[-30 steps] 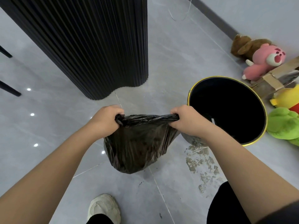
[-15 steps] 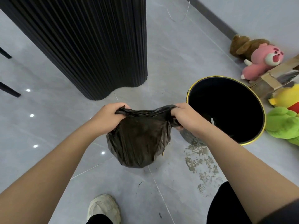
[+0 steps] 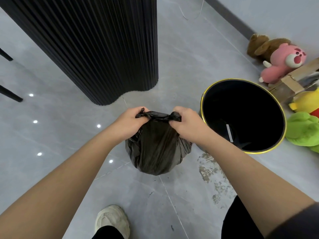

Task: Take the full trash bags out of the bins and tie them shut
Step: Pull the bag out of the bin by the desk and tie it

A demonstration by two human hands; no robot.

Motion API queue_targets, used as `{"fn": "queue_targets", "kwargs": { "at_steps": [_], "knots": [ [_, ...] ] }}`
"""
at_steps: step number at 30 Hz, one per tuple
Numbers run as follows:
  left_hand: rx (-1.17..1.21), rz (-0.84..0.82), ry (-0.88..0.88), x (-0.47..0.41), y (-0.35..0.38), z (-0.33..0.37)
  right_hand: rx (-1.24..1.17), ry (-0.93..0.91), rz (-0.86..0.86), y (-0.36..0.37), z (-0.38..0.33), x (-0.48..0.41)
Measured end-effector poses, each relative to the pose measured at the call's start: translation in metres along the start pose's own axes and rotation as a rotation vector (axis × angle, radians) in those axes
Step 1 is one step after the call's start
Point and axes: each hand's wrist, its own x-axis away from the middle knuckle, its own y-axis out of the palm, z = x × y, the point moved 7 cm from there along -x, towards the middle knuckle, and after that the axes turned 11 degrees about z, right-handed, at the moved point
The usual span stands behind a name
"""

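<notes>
Because thin black plastic like this is soft and slippery, the trash bag (image 3: pixel 156 145) is likely behaving as a limp, light load that sags round at the bottom and gathers easily at the top, so the gathered mouth is the sensible place to be taking hold of it, not the bulging body, which could tear under a hard pinch. It is hanging just beside the bin (image 3: pixel 203 100), on the side away from the plush toys (image 3: pixel 283 62), already lifted out; whether its underside is touching the floor (image 3: pixel 189 49) or hanging just clear of it is hard to tell from this angle. The left hand (image 3: pixel 128 121) is clenching one bunched corner of the mouth, with a small tail of plastic poking out above the knuckles. The right hand (image 3: pixel 185 123), the one nearer the bin, is gripping the opposite corner in a closed fist, fingers curled under the film. Between the two fists the rim of the bag is lying in a short twisted band, not yet knotted. The bin itself is standing open, and seems to be holding only a pale strip against its inner wall. Judging from this, the tying is just getting under way, and the two corners are wanting to be crossed and pulled snug without yanking.
</notes>
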Motion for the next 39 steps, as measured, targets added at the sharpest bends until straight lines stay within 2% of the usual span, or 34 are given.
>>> {"fn": "queue_targets", "kwargs": {
  "at_steps": [4,7,10,14,16,18,21,23,27,31,35,39],
  "knots": [
    [0.000,-0.021,0.001,0.002,0.003,0.000,-0.283,0.183,-0.130,0.012,0.008,0.002],
    [-0.028,-0.049,0.019,0.003,0.005,-0.001,-0.330,0.233,-0.043,0.011,0.008,0.001],
    [-0.041,-0.051,0.047,0.002,0.005,0.001,-0.201,0.185,0.000,0.013,0.009,0.000],
    [-0.035,-0.031,0.061,0.002,0.006,0.003,0.102,-0.003,-0.103,0.022,0.001,0.002],
    [-0.054,-0.020,0.085,0.002,0.007,0.004,0.215,-0.028,-0.122,0.024,0.000,0.002],
    [-0.174,-0.031,0.154,0.003,0.004,0.006,0.196,-0.004,-0.115,0.023,0.003,0.001],
    [-0.554,-0.106,0.270,0.005,-0.004,0.003,0.169,0.075,-0.106,0.018,0.011,0.000],
    [-0.665,-0.094,0.305,0.006,-0.012,0.001,0.184,0.072,-0.106,0.014,0.012,0.000],
    [-0.513,0.005,0.266,0.000,-0.023,0.002,0.169,-0.009,-0.103,0.014,0.005,0.001],
    [-0.391,-0.018,0.210,0.000,-0.018,0.000,-0.030,0.088,-0.049,0.017,0.012,-0.003],
    [-0.271,0.017,0.199,-0.002,-0.016,0.006,-0.114,0.014,0.014,0.018,0.011,-0.007],
    [-0.121,0.047,0.178,-0.004,-0.016,0.012,-0.195,-0.021,-0.031,0.025,0.000,-0.005]
  ]
}}
